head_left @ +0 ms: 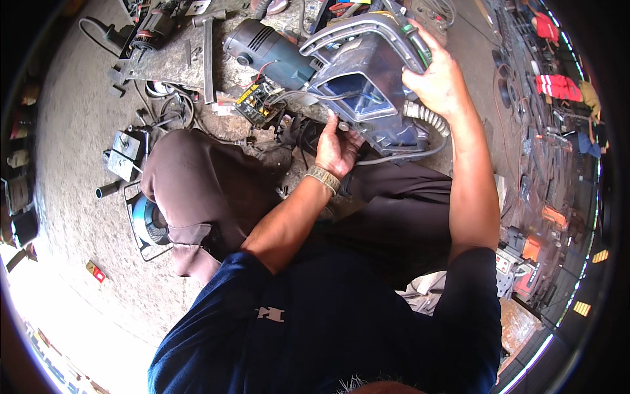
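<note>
A large dark grey machine housing [387,62] with a window-like opening stands tilted in front of me, between my knees and the bench parts. My right hand [436,82] grips its upper right edge, thumb on the near side, next to a green and black strip. My left hand [338,148] is palm up at the housing's lower left corner, fingers curled against it beside a small round knob [343,126]. A ribbed grey cable sleeve [426,118] leaves the lower right side. Adjoining the housing on the left is a blue-grey motor [272,56]; its exact join is hidden.
A yellow and black printed plate [258,103] with wires lies by the motor. Leftward are a steel bar [209,62], an angle grinder [154,29], loose cables and a metal block [128,154]. A blue reel [149,220] sits beside my left knee. Tools crowd the right side.
</note>
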A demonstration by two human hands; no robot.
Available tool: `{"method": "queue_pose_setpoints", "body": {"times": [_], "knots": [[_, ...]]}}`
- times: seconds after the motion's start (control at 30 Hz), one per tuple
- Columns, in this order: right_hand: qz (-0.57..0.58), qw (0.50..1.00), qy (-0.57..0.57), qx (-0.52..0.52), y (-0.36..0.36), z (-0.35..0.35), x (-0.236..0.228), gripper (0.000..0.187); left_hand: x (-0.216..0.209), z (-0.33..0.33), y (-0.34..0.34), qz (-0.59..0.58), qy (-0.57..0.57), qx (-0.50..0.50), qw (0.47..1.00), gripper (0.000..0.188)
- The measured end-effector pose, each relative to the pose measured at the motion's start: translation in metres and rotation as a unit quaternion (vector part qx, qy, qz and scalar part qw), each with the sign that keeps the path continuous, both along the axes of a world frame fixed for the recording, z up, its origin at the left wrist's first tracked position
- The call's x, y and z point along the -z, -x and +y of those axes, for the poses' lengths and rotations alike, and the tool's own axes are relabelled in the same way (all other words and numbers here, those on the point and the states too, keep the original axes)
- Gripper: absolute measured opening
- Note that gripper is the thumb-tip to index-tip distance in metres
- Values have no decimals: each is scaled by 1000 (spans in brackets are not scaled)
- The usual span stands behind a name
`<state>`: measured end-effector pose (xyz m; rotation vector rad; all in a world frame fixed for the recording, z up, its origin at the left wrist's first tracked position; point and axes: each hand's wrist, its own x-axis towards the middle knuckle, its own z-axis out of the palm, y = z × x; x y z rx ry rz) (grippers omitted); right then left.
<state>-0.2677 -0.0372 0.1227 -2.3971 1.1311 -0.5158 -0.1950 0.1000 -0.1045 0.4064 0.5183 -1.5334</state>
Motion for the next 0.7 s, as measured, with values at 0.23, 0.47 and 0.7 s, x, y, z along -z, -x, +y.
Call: {"method": "queue_pose_setpoints", "body": {"times": [0.23,0.47,0.7], "knots": [[-86,995,-38,17,19,5,15,79,8,3,-2,-11,-9,11,1000,42],[-35,993,-106,29,-4,16,-5,77,2,6,-6,-7,17,27,999,49],[-94,990,48,-94,-31,14,12,82,-24,19,-36,-121,-3,157,980,53]]}}
